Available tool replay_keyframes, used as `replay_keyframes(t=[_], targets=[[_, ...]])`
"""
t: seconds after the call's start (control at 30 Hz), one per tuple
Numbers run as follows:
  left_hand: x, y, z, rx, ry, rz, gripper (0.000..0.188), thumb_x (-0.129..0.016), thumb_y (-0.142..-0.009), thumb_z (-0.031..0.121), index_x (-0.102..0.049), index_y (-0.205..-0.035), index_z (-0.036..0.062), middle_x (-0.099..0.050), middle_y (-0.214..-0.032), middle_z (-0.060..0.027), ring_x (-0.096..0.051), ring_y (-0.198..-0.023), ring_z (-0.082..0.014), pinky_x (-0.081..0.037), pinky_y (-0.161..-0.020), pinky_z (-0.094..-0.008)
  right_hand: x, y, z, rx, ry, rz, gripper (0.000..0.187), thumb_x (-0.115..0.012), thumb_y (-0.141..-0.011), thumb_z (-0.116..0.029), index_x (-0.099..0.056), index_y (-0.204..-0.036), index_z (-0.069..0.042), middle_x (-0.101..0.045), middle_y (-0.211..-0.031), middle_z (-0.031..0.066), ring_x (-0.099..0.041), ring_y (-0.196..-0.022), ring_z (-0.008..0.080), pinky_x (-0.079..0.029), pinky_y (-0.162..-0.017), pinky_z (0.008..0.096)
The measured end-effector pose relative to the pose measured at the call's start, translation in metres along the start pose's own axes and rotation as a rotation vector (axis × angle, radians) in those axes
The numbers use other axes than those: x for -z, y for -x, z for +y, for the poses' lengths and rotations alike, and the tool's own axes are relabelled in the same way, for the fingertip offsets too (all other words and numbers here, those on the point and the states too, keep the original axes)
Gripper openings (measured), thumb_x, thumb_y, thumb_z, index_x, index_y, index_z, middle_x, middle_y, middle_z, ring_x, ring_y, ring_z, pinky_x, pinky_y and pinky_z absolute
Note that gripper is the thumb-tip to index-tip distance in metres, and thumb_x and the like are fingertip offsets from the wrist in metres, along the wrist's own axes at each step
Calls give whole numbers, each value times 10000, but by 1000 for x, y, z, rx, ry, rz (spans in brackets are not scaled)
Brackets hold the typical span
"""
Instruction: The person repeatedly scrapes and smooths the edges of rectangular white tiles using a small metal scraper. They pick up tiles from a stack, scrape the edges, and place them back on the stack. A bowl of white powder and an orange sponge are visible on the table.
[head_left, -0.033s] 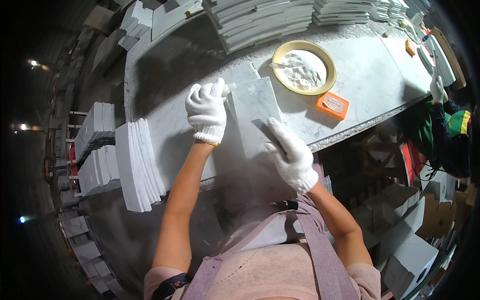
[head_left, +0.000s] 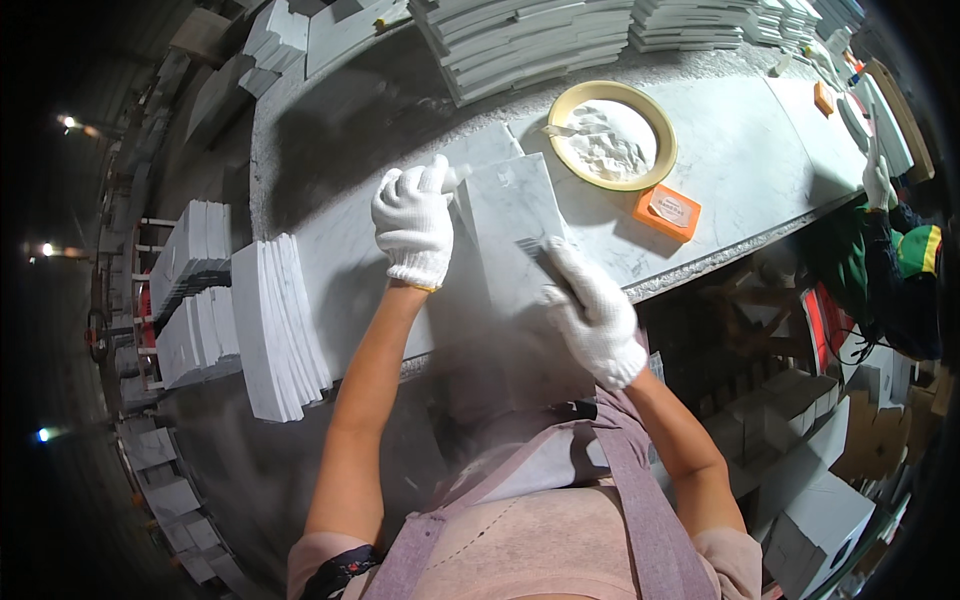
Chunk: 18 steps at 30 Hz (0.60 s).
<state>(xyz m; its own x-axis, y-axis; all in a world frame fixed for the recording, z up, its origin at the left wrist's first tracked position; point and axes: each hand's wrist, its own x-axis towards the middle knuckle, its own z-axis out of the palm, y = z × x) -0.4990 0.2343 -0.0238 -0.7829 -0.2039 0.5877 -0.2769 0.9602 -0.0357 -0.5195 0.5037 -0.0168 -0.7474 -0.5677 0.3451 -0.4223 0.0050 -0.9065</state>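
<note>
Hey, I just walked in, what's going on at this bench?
Someone in white knit gloves is working on a pale stone slab. The right hand holds a dark flat piece against it; the left hand is curled at its left edge. Beyond the right hand are a yellow bowl of white material and an orange box.

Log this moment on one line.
left hand: curled at upper left edge of pale slab | right hand: holding dark flat piece over slab | nearby: yellow bowl, white powder, orange box
</note>
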Motion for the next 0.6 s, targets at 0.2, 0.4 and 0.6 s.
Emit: replay_keyframes(t=[0.2,0.4,0.6], targets=[[14,30,6,586,590,37,427,-779,-944,131,-645,-1348,96,-733,-1159,-151,-719,-1038,-321,-577,-945,-418,70,4,29,-282,207,-70,458,-651,-983,-56,-644,-1441,-58,-719,-1260,152,-721,-1106,230,-563,-958,319],[45,55,34,852,1321,79,349,-635,-1073,128,-492,-1364,-3,-649,-1200,-126,-695,-1016,-216,-583,-972,-376,100,-32,72,-388,360,4,374,-645,-1057,-123,-671,-1428,-83,-743,-1115,91,-674,-839,145,-554,-838,306],[68,78,69,940,1453,41,416,-610,-1058,23,-422,-1429,18,-622,-1240,-130,-687,-1036,-213,-589,-1007,-399,91,-84,85,-185,627,-64,342,-611,-1032,-196,-707,-1356,-142,-747,-1094,168,-725,-1001,343,-564,-889,412]])
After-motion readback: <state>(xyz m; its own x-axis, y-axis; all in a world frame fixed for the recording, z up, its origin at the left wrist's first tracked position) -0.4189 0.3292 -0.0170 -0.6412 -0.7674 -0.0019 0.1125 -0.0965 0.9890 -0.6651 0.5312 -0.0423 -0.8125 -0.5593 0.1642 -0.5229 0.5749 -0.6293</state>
